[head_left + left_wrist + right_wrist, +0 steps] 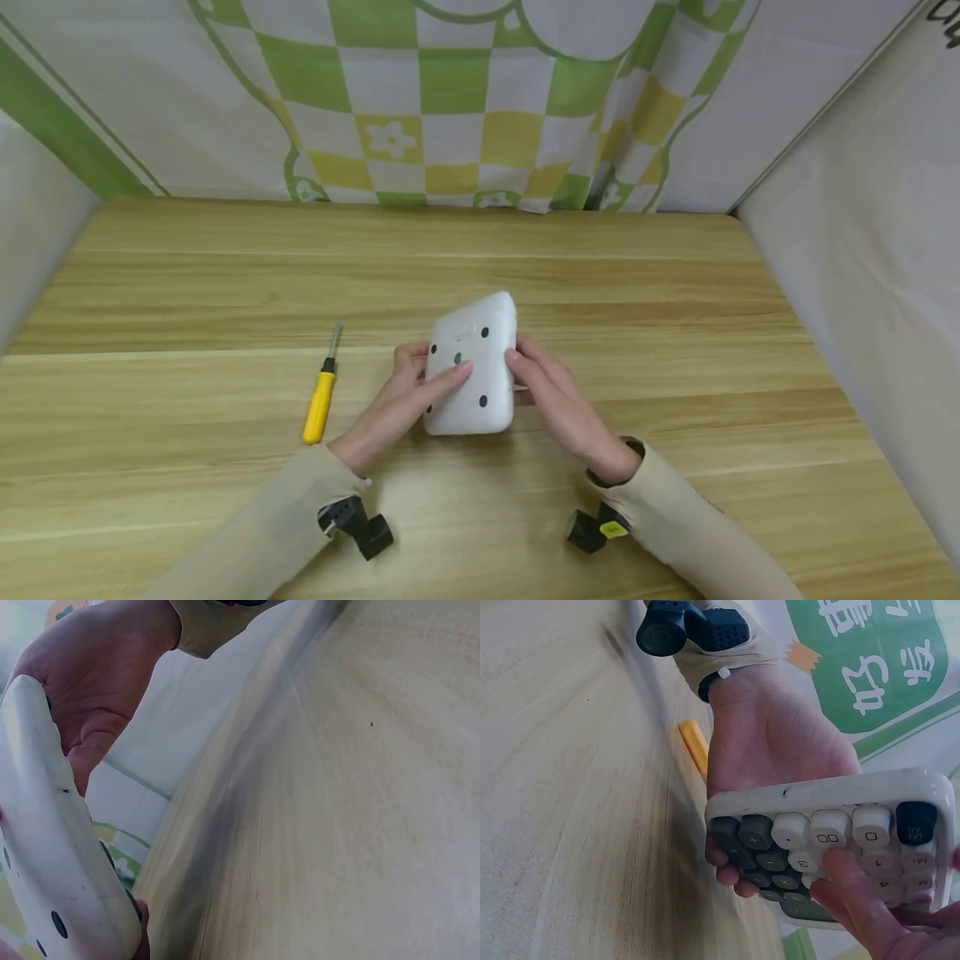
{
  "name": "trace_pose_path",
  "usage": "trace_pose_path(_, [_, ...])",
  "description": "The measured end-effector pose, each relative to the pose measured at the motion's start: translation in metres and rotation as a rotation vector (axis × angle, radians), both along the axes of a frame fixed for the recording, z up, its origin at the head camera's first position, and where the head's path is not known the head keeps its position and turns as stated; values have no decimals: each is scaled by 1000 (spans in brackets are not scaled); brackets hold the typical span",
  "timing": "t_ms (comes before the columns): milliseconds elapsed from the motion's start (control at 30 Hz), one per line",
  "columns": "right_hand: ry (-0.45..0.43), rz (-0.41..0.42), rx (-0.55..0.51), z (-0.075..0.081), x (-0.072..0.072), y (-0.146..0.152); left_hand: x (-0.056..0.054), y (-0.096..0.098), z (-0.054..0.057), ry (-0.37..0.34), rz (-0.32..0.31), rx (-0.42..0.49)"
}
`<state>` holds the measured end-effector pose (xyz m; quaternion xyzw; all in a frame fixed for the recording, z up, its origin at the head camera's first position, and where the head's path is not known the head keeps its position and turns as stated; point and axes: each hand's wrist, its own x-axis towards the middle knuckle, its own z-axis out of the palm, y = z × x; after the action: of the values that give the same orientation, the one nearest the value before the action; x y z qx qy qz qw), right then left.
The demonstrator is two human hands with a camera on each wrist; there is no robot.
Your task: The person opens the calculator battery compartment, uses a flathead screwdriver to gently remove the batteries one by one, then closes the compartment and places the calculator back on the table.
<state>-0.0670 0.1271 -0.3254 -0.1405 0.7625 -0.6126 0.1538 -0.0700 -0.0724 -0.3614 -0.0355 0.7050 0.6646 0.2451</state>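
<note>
A white calculator (491, 367) with rounded corners stands tilted over the middle of the table, its back with black feet facing the head camera. My left hand (397, 408) grips its left side, thumb across the back. At the right edge, my right hand (558, 400) holds it, thumb on the rim. The right wrist view shows the key side: round white and dark grey keys (829, 829), with right-hand fingers (859, 900) over some of them. Part of the display end is hidden there.
A yellow-handled screwdriver (320, 404) lies on the wooden table (637, 275) left of my left hand, shaft pointing away. Behind the table hangs a green, yellow and white checked cloth (453, 83). White sheeting (862, 208) borders the right side.
</note>
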Motion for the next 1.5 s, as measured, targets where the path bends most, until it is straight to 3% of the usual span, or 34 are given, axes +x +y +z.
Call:
trace_pose_path(300, [-35, -72, -5, -1, -3, 5, -1, -4, 2, -3, 22, -41])
trace_pose_path(700, [-41, -99, -3, 0, -5, 10, -3, -7, 3, 36, 51, -69])
trace_pose_path(1333, [-51, -173, 140, -3, -8, 20, -4, -11, 8, 62, 98, -138])
trace_pose_path(1500, [-41, -194, 183, -5, -9, 21, -2, -12, 10, 100, 100, -155])
